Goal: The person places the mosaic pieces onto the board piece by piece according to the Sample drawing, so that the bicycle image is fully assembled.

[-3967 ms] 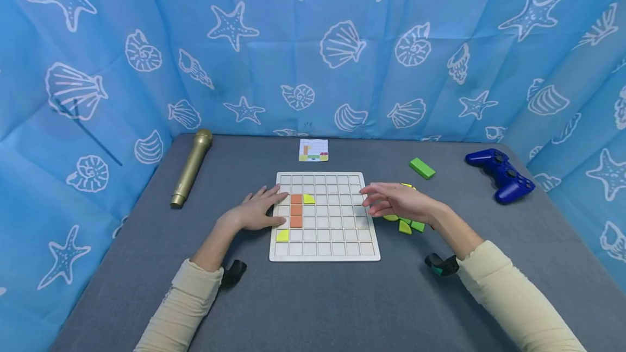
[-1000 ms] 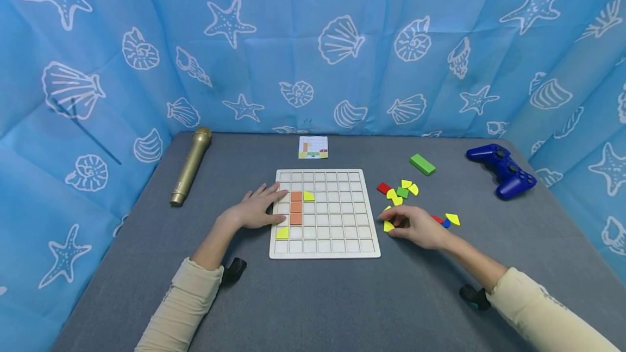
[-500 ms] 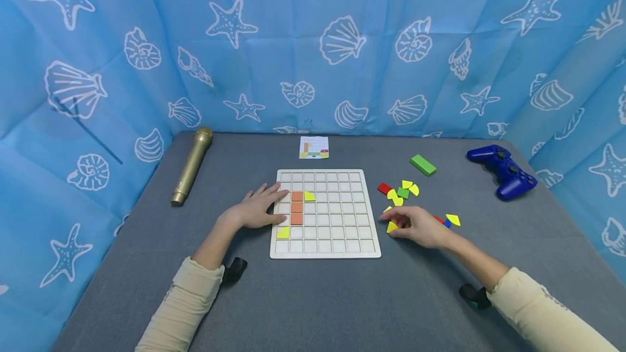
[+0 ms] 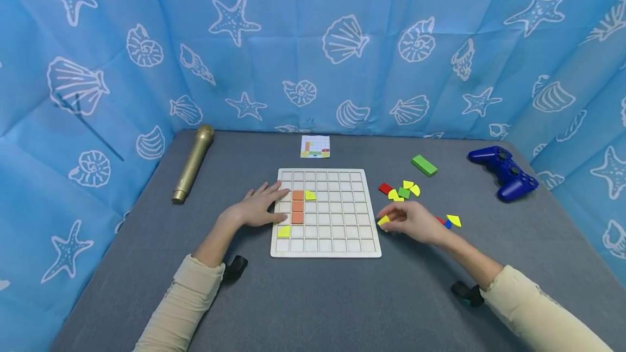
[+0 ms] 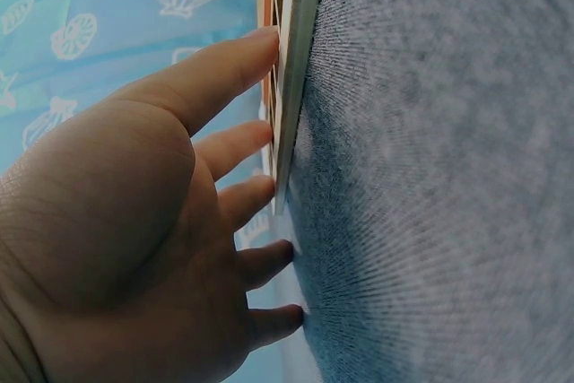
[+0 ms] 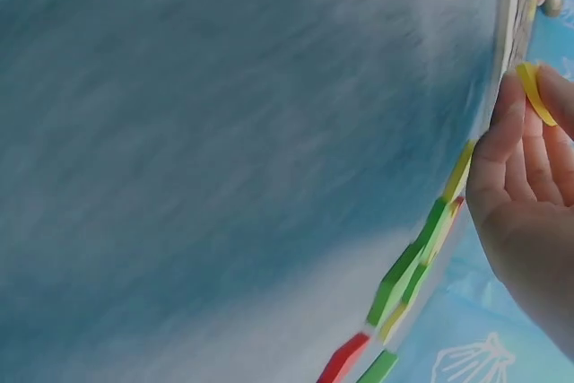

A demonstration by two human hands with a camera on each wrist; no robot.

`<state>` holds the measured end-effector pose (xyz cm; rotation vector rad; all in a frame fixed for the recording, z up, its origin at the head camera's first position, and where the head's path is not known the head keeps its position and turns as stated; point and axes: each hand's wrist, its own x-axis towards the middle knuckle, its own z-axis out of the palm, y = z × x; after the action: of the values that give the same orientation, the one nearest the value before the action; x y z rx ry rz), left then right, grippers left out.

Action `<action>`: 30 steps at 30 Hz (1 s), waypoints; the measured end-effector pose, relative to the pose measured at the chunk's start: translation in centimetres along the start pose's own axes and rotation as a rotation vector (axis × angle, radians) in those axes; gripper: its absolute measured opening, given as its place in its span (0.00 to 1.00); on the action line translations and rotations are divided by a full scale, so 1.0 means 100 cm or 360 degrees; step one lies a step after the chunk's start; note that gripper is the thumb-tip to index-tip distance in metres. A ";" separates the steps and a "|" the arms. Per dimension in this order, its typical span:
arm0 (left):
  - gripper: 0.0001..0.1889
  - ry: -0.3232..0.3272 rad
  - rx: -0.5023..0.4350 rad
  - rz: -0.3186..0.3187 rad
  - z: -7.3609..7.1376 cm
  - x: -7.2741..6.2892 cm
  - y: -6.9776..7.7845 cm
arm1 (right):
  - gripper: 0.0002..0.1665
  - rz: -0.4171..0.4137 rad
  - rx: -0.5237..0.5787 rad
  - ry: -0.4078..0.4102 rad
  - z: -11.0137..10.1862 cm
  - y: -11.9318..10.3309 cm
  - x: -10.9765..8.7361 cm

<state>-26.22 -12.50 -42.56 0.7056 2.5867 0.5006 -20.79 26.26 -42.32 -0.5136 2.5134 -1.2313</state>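
Observation:
A white grid board (image 4: 337, 220) lies mid-table. It bears orange square tiles (image 4: 298, 206) in a column, one yellow tile (image 4: 310, 195) beside their top and another yellow piece (image 4: 283, 231) lower left. My left hand (image 4: 255, 205) rests with spread fingers on the board's left edge; in the left wrist view the fingertips touch its rim. Just off the board's right edge, my right hand (image 4: 409, 221) pinches a yellow quarter-round tile (image 6: 535, 94) between thumb and finger. Beneath and behind that hand lie loose tiles, partly hidden.
Right of the board lie several loose yellow, green and red tiles (image 4: 385, 189), and a green block (image 4: 424, 165) farther back. A small pattern card (image 4: 315, 146) lies behind the board. A gold microphone (image 4: 193, 164) is at left, a blue game controller (image 4: 502, 173) at right.
My right hand has come from hovering over the tile pile, taken hold of a yellow tile and lifted it toward the board's right edge. The left hand stays on the board.

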 end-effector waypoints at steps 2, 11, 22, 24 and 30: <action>0.37 -0.0001 0.0000 0.0005 0.000 0.000 0.000 | 0.16 0.0076 0.0133 -0.0027 0.002 -0.005 0.003; 0.37 -0.0002 -0.0007 0.0006 0.001 0.000 -0.002 | 0.21 0.0187 0.0406 -0.0155 0.020 -0.025 0.022; 0.38 0.0001 -0.0008 -0.0010 0.001 0.001 -0.002 | 0.13 0.0143 0.0368 -0.0233 0.055 -0.050 0.048; 0.38 0.0002 -0.0008 -0.0008 0.001 0.001 -0.003 | 0.14 0.0173 0.0399 -0.0256 0.061 -0.055 0.052; 0.38 0.0004 0.0009 -0.0020 0.001 0.002 -0.004 | 0.12 0.0174 0.0382 -0.0305 0.081 -0.069 0.062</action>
<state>-26.47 -12.69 -42.82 0.6906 2.5941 0.4910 -21.71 14.00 -42.17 -0.4084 2.1697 -1.3492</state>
